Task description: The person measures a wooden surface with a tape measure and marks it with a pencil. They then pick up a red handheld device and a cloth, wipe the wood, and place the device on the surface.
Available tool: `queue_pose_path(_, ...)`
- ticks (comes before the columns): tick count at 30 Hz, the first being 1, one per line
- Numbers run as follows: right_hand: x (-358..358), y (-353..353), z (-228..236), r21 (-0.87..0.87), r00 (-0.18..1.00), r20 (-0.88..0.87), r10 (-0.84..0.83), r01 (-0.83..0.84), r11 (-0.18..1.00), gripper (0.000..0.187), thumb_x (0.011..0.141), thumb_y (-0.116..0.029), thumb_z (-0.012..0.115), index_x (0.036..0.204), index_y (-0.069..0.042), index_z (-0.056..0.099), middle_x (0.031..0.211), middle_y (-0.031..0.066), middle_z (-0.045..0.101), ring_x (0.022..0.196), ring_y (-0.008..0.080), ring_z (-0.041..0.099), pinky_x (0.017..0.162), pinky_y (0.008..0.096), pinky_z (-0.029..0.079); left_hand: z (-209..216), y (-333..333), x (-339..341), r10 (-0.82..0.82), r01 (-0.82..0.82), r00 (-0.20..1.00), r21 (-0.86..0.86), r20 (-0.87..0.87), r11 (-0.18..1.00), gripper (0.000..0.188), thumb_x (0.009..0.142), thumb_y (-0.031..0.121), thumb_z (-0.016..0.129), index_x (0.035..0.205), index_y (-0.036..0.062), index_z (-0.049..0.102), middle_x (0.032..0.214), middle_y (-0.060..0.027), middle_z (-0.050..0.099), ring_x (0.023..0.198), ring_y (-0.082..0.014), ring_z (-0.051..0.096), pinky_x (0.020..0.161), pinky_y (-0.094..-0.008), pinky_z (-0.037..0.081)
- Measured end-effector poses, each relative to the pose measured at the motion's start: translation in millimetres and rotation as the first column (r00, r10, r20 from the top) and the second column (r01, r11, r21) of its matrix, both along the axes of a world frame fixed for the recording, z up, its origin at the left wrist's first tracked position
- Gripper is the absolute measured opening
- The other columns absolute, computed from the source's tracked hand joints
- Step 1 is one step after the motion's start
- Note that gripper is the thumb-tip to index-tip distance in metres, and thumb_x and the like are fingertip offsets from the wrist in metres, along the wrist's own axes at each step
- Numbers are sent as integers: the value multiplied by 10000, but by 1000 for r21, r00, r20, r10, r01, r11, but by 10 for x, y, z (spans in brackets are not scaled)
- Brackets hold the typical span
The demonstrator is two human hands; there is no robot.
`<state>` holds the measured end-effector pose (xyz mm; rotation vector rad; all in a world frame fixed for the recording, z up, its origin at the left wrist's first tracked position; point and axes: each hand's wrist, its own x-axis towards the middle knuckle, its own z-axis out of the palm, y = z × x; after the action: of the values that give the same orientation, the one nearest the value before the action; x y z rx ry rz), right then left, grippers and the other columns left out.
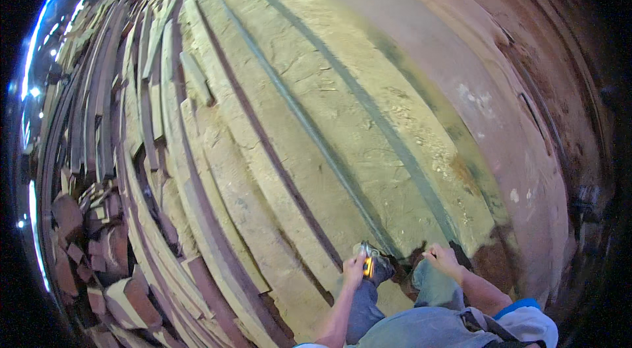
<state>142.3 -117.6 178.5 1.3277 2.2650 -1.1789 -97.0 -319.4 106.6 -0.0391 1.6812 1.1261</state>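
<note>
My left hand (353, 269) is closed around a small yellow-and-black tool (369, 266) with a greyish top end. Its exact kind is too small to make out. The tool is in front of my left leg, over the dusty ground. My right hand (444, 260) is just beyond my right knee, its fingers curled in. Anything between those fingers is too small or hidden to see. Between my legs and running away from me lies a long bluish-grey rail (309, 124) set along the sawdust-covered floor (263, 170).
A second grey strip (388, 131) runs parallel on the right, beside a smooth brownish floor (474, 104). Long timber boards (178, 170) lie lengthwise on the left. Farther left is a heap of wood offcuts (108, 249). A short wood piece (197, 78) rests among the boards.
</note>
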Motion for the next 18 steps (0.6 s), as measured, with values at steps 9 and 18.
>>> queue_pose_path(9, -1117, 42, 1210, -83, 996, -67, -57, 51, 995, 199, 843, -221, 639, 924, -45, 591, 768, 166, 615, 718, 297, 634, 662, 414, 497, 1233, -1238, -686, 186, -205, 978, -263, -95, 943, 371, 929, 381, 567, 901, 33, 694, 649, -10, 573, 561, -93, 509, 496, -289, 405)
queue_pose_path(18, -2390, 1368, 1103, 26, 973, -230, -29, 36, 999, 155, 860, -151, 581, 938, -18, 595, 781, 167, 628, 723, 351, 620, 692, 432, 489, 1592, -866, -1095, -92, 132, 990, -477, 106, 869, 402, 897, 421, 524, 1015, 86, 712, 830, -100, 686, 704, -174, 631, 654, -323, 483)
